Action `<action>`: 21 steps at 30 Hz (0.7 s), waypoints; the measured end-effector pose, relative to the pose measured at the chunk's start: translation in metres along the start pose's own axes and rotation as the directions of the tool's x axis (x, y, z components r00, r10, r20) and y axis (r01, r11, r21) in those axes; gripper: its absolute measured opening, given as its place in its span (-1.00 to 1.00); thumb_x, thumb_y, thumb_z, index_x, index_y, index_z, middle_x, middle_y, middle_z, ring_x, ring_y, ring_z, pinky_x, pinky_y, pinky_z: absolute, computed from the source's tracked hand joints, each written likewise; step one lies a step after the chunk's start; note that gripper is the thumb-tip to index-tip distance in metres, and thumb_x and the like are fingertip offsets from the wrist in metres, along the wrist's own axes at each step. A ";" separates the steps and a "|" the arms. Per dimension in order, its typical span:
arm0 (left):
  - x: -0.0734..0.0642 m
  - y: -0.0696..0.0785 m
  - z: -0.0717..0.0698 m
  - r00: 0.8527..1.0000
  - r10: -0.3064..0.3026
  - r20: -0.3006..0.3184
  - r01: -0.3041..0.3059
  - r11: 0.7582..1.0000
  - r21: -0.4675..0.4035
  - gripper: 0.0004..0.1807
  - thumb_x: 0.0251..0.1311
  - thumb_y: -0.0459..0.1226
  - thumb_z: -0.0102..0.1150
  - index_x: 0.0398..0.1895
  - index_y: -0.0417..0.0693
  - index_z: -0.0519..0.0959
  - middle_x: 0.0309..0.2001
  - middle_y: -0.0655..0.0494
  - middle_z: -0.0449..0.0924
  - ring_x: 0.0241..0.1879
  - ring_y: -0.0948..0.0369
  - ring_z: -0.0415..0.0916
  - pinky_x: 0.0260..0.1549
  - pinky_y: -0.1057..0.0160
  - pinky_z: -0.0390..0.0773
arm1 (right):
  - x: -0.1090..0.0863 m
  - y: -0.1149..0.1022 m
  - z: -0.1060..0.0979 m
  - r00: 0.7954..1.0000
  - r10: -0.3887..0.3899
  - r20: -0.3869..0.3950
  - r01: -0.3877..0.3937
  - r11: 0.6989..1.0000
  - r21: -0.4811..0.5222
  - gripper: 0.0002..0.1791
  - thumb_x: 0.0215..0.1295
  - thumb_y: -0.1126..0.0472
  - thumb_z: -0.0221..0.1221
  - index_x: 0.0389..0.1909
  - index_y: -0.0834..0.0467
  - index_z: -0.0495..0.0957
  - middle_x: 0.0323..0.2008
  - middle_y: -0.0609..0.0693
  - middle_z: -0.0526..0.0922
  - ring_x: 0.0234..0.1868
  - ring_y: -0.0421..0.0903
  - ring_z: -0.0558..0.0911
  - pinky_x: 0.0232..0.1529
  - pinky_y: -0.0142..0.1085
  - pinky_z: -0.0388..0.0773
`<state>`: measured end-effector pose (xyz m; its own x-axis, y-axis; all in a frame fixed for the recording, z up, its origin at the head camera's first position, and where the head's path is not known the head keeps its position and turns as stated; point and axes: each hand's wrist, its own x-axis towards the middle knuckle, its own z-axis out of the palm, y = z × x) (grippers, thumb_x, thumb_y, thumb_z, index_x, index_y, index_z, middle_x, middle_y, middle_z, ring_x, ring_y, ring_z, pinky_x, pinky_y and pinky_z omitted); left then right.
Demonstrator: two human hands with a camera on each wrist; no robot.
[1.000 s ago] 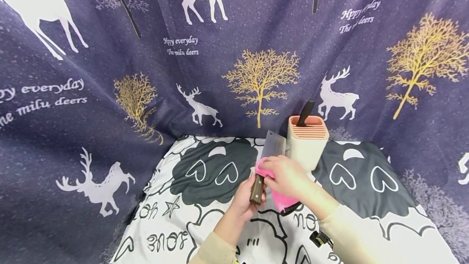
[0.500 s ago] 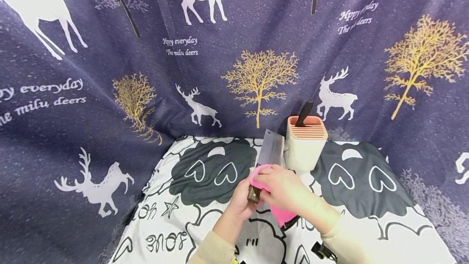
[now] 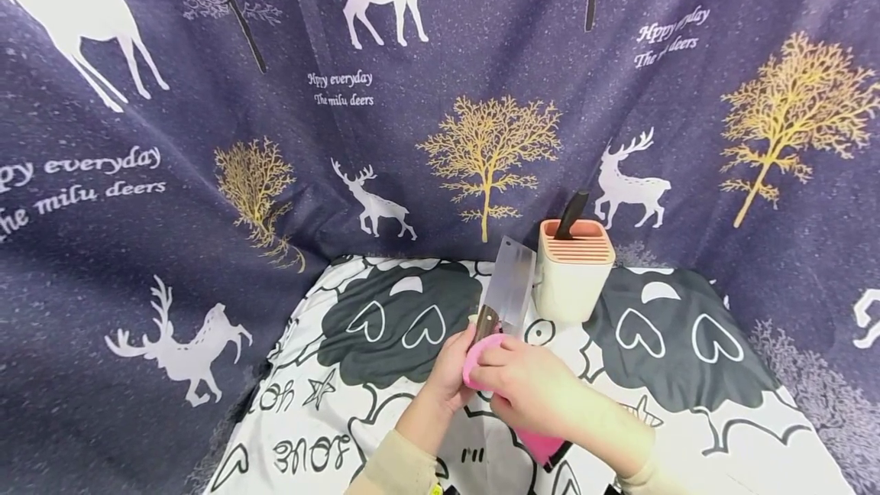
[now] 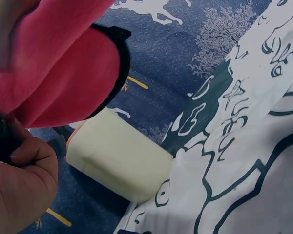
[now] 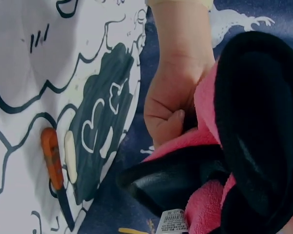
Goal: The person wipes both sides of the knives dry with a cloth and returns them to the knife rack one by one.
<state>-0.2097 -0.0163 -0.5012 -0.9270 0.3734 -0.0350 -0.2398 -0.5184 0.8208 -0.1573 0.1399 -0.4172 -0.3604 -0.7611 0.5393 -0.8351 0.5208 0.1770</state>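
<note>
A cleaver with a broad steel blade and a brown riveted wooden handle points away from me in the head view. My left hand grips its handle from the left. With my right hand I hold a pink cloth with black edging, bunched around the rear part of the handle. The front of the handle shows ahead of the cloth, while its butt is hidden under cloth and fingers. In the left wrist view the pink cloth hangs above my left thumb. A white label shows on the cloth in the right wrist view.
A cream knife block with an orange slotted top stands right of the blade, one black-handled knife in it. An orange-handled knife lies on the printed sheet beside a pale strip. A dark blue deer-print curtain hangs behind.
My right hand has drawn the pink cloth back along the cleaver's handle toward me, uncovering the handle's front. My left hand has stayed nearly in place on the handle.
</note>
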 end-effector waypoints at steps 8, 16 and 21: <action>0.002 0.007 -0.008 0.998 0.038 -0.045 -0.030 0.985 0.172 -0.58 0.63 -0.02 -0.18 -0.27 -0.02 0.60 -0.47 0.26 0.63 -0.59 0.40 0.50 -0.60 0.48 0.52 | -0.024 0.004 -0.002 0.997 0.019 0.071 -0.031 0.984 0.176 -0.62 -0.20 0.24 0.39 -0.27 -0.15 0.66 -0.25 -0.32 0.68 -0.27 -0.20 0.59 -0.22 -0.33 0.57; 0.003 0.015 -0.018 0.994 -0.002 -0.109 0.025 0.977 0.211 -0.67 0.58 -0.03 -0.07 -0.20 -0.05 0.55 -0.49 0.23 0.54 -0.71 0.39 0.38 -0.72 0.48 0.34 | -0.061 0.017 0.006 0.985 0.170 0.036 -0.172 0.925 0.339 -0.55 -0.08 0.33 0.34 -0.10 -0.09 0.74 -0.16 -0.26 0.73 -0.11 -0.27 0.70 0.01 -0.37 0.61; 0.000 0.019 -0.020 0.998 -0.006 -0.067 0.020 0.979 0.204 -0.70 0.59 -0.08 -0.07 -0.13 -0.09 0.54 -0.49 0.23 0.49 -0.72 0.41 0.34 -0.74 0.48 0.28 | -0.082 0.026 0.010 0.960 0.280 0.019 -0.255 0.842 0.475 -0.47 -0.08 0.43 0.32 -0.05 -0.08 0.74 -0.15 -0.30 0.74 -0.10 -0.30 0.70 0.09 -0.56 0.50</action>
<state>-0.2200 -0.0414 -0.4966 -0.9426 0.3246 -0.0782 -0.1944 -0.3433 0.9189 -0.1538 0.2117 -0.4650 -0.5878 -0.5917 0.5517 -0.8087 0.4492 -0.3799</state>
